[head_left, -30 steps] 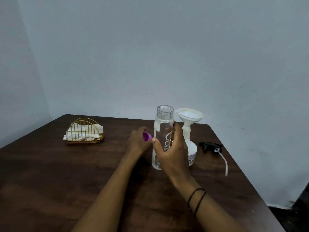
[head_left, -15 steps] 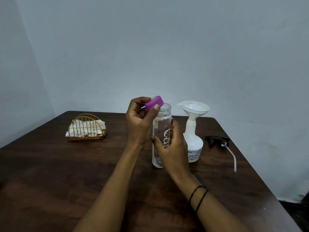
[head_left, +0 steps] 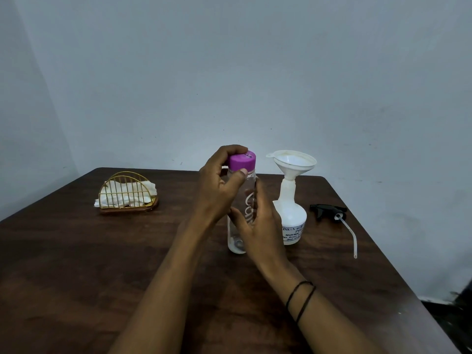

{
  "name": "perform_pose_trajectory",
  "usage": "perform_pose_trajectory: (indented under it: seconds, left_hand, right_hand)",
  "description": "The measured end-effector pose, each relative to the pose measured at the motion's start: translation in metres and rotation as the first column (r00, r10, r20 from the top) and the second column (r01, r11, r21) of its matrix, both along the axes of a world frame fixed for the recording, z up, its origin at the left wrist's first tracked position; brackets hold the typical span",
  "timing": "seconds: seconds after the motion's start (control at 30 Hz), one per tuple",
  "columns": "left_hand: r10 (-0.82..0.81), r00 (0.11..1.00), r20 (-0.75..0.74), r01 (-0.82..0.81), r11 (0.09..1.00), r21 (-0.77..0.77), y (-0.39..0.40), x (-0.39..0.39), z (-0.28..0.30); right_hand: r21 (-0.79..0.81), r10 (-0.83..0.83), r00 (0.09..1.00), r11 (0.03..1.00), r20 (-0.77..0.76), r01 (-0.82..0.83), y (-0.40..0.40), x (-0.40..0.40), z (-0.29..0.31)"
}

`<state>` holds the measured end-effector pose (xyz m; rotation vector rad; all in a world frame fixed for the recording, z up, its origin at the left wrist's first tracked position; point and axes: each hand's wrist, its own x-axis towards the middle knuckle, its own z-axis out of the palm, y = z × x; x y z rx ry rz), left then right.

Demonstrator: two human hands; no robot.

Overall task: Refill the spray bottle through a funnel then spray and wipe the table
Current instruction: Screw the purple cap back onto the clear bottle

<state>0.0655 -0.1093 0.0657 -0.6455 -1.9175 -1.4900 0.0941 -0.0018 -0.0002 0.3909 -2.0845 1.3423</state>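
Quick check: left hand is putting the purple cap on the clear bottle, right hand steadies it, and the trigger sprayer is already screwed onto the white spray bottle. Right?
Not quite. The head view shows the trigger sprayer lying on the table, right of the white spray bottle, whose neck holds the funnel. The rest stands: left hand at the purple cap on the clear bottle, right hand steadying it.

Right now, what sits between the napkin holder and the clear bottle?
Head view: bare table as far as the left hand, which is on the purple cap of the clear bottle. Nothing else beyond the napkin holder.
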Motion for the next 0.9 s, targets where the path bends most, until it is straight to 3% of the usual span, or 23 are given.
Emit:
perform_pose_trajectory:
  seconds: [0.13,0.23,0.37,0.5,0.73,0.8,0.9]
  left_hand:
    - [-0.014,0.998,0.056,0.011,0.998,0.060,0.007,0.001,0.002]
    - [0.167,0.986,-0.002,-0.166,0.983,0.075,0.013,0.000,0.000]
    - [0.465,0.875,-0.137,-0.462,0.885,0.055,0.022,0.002,-0.005]
    - [0.569,0.794,-0.212,-0.581,0.814,0.010,0.026,0.001,-0.002]
    - [0.575,0.786,-0.227,-0.590,0.808,0.004,0.023,-0.005,0.003]
    - [0.495,0.841,-0.217,-0.509,0.861,-0.009,0.021,-0.007,0.002]
    - [0.330,0.940,-0.089,-0.327,0.944,0.041,0.019,-0.008,-0.001]
  right_hand:
    - [0.013,-0.009,1.000,1.000,0.011,0.009,0.000,-0.001,-0.001]
    - [0.011,-0.029,0.999,1.000,-0.017,0.029,-0.002,-0.001,-0.003]
    - [0.005,-0.051,0.999,0.999,-0.017,0.051,-0.006,0.000,-0.006]
    - [-0.016,-0.057,0.998,0.998,-0.026,0.056,-0.003,-0.001,-0.007]
    - [0.004,-0.082,0.997,0.997,-0.017,0.082,-0.004,-0.001,-0.005]
    - [0.001,-0.080,0.997,0.997,-0.020,0.080,-0.004,-0.001,-0.005]
    - [-0.002,-0.089,0.996,0.996,-0.019,0.089,-0.004,0.000,-0.004]
